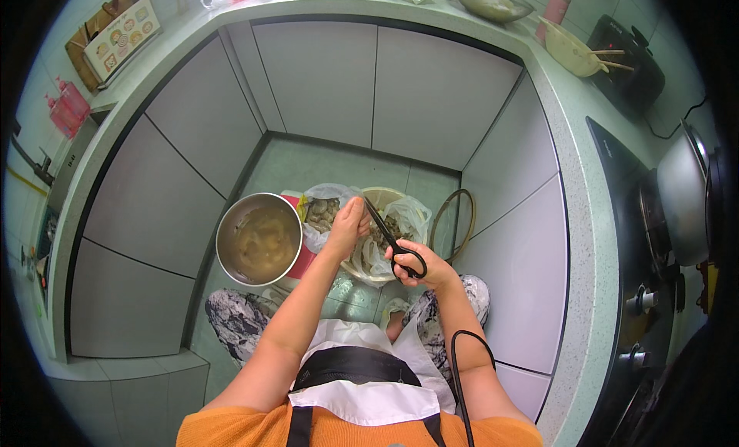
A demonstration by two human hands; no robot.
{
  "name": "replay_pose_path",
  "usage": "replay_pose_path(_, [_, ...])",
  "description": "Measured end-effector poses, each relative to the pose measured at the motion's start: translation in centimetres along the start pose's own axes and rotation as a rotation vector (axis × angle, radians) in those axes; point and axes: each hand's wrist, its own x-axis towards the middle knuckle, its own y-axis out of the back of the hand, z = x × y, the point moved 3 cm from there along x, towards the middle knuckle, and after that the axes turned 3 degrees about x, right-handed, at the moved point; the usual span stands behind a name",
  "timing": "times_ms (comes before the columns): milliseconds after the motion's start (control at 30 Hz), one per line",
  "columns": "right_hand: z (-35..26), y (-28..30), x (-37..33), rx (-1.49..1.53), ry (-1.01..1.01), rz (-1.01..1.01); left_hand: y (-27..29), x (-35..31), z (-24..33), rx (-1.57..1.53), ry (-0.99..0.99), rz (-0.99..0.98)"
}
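My right hand (425, 267) grips black scissors (382, 225) by the looped handles, the blades pointing up and left. At their tips is my left hand (350, 227), its fingers pinched together; whatever they hold is too small or hidden to make out. Behind my left hand, a clear plastic bag (334, 191) contains greyish pieces that look like shrimp (321, 214). Below both hands stands a cream bin (382, 194) lined with a plastic bag, with brownish scraps inside. Left of my left hand, a round metal pot (224, 249) holds cloudy liquid and pale pieces.
Something pink-red (301, 264) lies under the bag beside the pot. A hose (470, 230) curves along the floor at the right. Grey cabinets (315, 73) surround me on three sides. The counter above bears a cream colander (568, 48), a glass bowl (493, 4) and a stove (616, 216).
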Motion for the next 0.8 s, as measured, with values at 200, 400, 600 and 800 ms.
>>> replay_pose_path(200, [-0.1, -0.2, -0.1, 0.017, -0.030, -0.015, 0.0, -0.4, 0.4, 0.120, 0.041, 0.004])
replay_pose_path(400, [0.5, 1.0, 0.3, -0.007, 0.030, -0.033, 0.0, -0.1, 0.4, 0.100, 0.046, -0.049])
replay_pose_path(600, [0.3, 0.6, 0.1, 0.016, -0.013, -0.009, -0.1, -0.3, 0.9, 0.178, 0.095, -0.080])
replay_pose_path(800, [0.2, 0.8, 0.2, 0.050, -0.032, -0.040, -0.1, -0.4, 1.3, 0.227, 0.144, -0.067])
